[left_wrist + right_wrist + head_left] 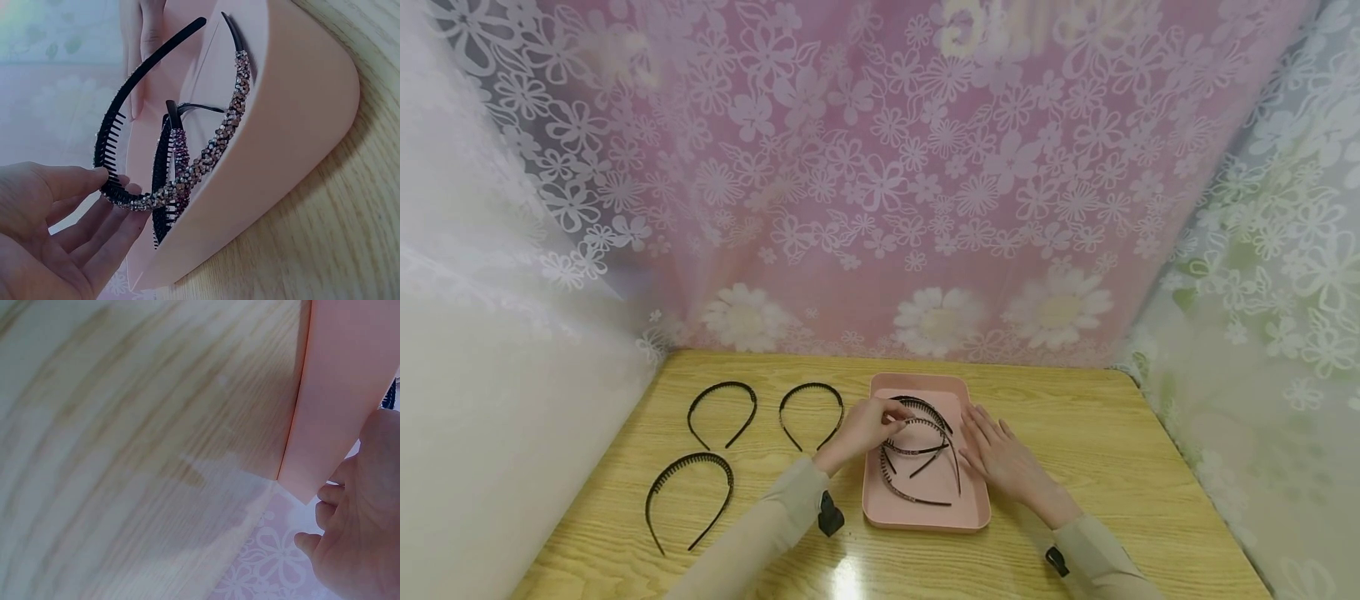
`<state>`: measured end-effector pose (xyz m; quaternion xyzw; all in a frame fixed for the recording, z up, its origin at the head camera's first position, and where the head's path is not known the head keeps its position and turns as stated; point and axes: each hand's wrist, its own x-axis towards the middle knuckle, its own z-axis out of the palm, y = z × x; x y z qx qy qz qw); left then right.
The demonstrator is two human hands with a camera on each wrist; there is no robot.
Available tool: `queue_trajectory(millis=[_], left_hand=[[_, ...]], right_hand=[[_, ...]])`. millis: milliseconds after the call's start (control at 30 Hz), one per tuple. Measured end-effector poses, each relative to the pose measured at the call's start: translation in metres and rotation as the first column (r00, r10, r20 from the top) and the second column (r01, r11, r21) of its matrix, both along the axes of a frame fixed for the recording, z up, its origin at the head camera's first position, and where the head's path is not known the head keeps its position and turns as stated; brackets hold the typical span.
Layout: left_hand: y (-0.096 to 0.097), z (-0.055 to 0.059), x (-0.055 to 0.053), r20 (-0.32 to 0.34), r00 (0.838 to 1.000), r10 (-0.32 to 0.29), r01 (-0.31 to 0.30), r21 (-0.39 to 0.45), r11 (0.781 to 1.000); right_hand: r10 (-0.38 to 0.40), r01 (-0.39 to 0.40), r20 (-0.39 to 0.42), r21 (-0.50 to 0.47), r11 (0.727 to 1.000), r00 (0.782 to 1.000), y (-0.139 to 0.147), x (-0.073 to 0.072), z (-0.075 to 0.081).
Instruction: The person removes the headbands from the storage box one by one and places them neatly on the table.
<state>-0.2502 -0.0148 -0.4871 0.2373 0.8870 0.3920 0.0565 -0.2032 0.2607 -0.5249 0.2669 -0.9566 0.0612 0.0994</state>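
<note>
Sleeves [760, 533]: pale, stretched over the wooden table [1075, 425] from its near side.
Left hand [865, 427]: thumb and fingers pinch a glittery headband [215, 147], tilted over the pink tray [936, 515].
Right hand [1011, 465]: fingers straight, lying along the tray's right rim.
Inside the tray: other dark headbands [931, 407], overlapping.
Left of the tray: three black headbands [700, 457], well apart.

Wooden table [1097, 442]: pink tray [925, 523]; three dark headbands [696, 457] at left.
</note>
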Motion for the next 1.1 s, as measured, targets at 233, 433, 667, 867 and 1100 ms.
queue_trajectory(millis=[233,433,667,867,1100], left_hand=[[-0.001,0.001,-0.002,0.043,0.999,-0.017,0.016,0.025,1.000],[-0.001,-0.001,-0.004,0.049,0.998,-0.033,0.031,0.026,0.999],[-0.002,0.000,-0.004,0.036,0.997,-0.062,0.061,0.030,0.998],[-0.004,0.002,-0.008,0.020,0.998,-0.062,0.060,0.053,0.997],[-0.010,0.012,-0.015,-0.011,0.999,-0.048,0.048,0.081,0.996]], right_hand=[[-0.013,0.013,0.022,0.007,1.000,1.000,0.000,0.000,0.000],[-0.016,0.016,0.030,0.005,1.000,0.999,0.000,-0.001,-0.001],[-0.025,0.025,0.046,0.002,1.000,0.999,0.001,-0.002,-0.001],[-0.013,0.012,0.039,0.014,1.000,0.999,0.001,-0.002,-0.001],[0.001,-0.002,0.026,0.017,1.000,1.000,0.002,-0.001,-0.001]])
